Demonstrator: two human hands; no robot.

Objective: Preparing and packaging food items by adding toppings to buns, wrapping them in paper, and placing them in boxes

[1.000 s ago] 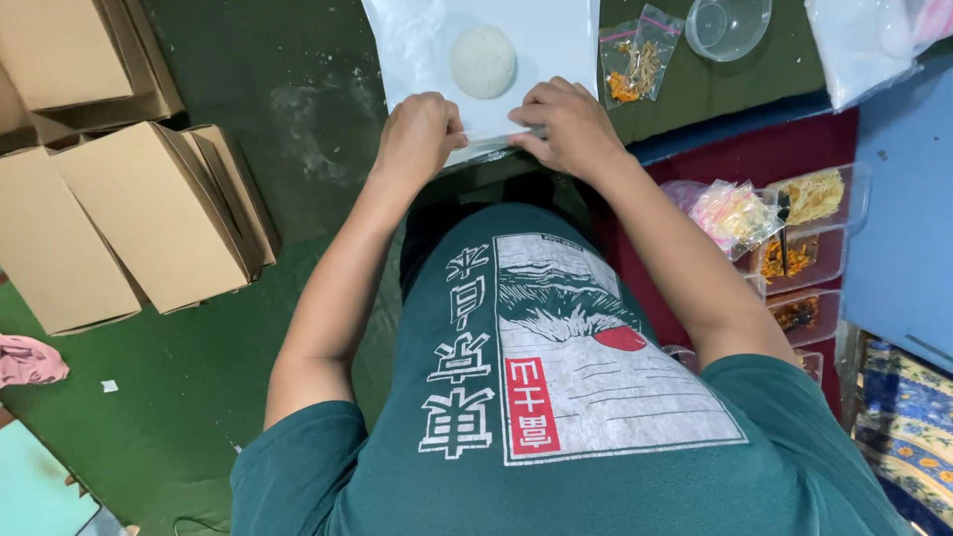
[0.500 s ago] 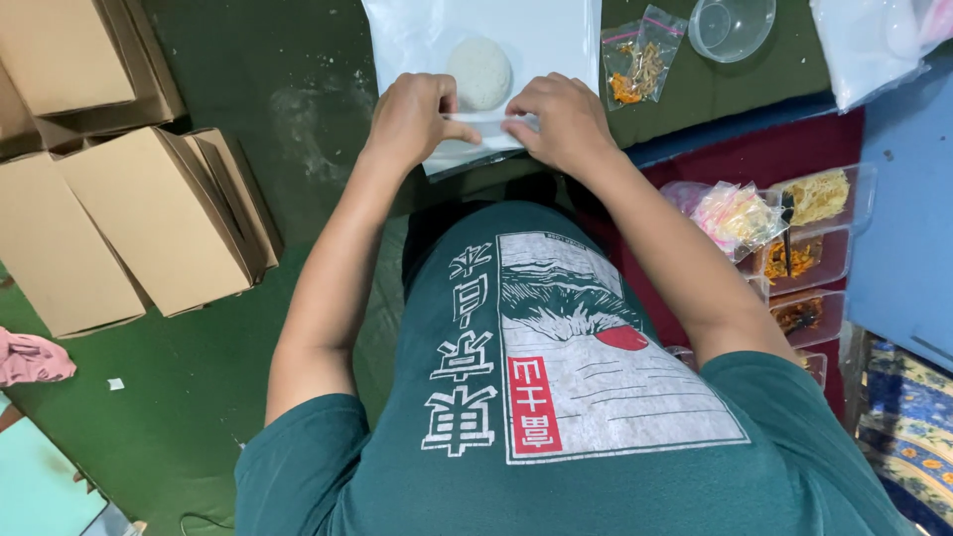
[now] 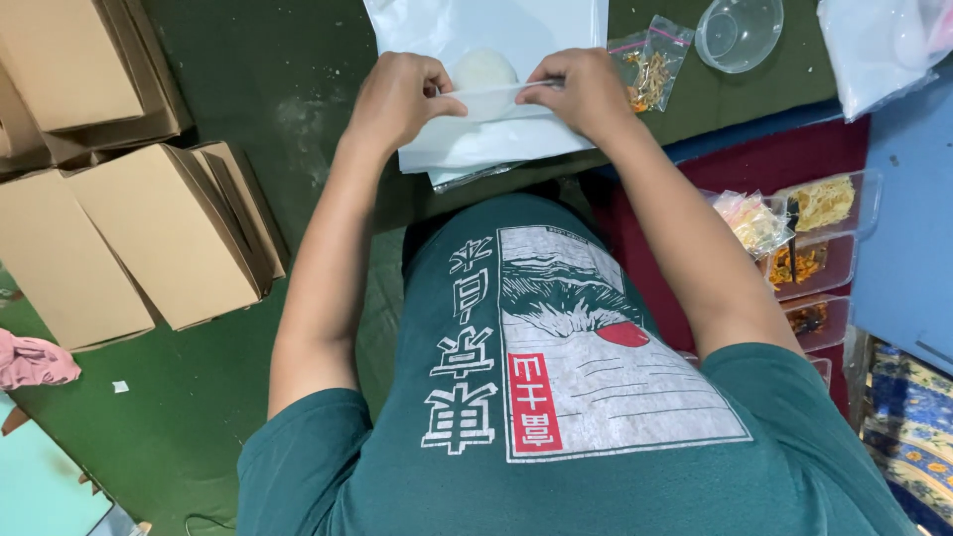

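Head view, looking straight down: the left hand [image 3: 402, 97] and the right hand [image 3: 586, 91] each have their fingers curled in and pinched together on the folded edge of a white plastic mailer bag [image 3: 496, 129], one at either end of a fold that runs across the bag between them. That two-ended grip looks meant to keep the thin film taut and the crease straight. Just behind the fold, between the two hands and partly hidden by the thumbs, a round pale lump [image 3: 483, 69] shows through or on the bag; what it is cannot be made out. The bag lies flat on a dark green mat [image 3: 278, 89], with its near edge towards the person's body and a second clear layer peeping out below. Just right of the right hand lies a small clear zip pouch [image 3: 650, 65] of brownish dried bits, and beyond it an empty clear plastic bowl [image 3: 740, 32]. Further right, by the forearm, stand clear trays [image 3: 829, 233] of yellow and orange dried pieces. To the left, well apart from the hands, are stacked brown cardboard boxes [image 3: 159, 238].
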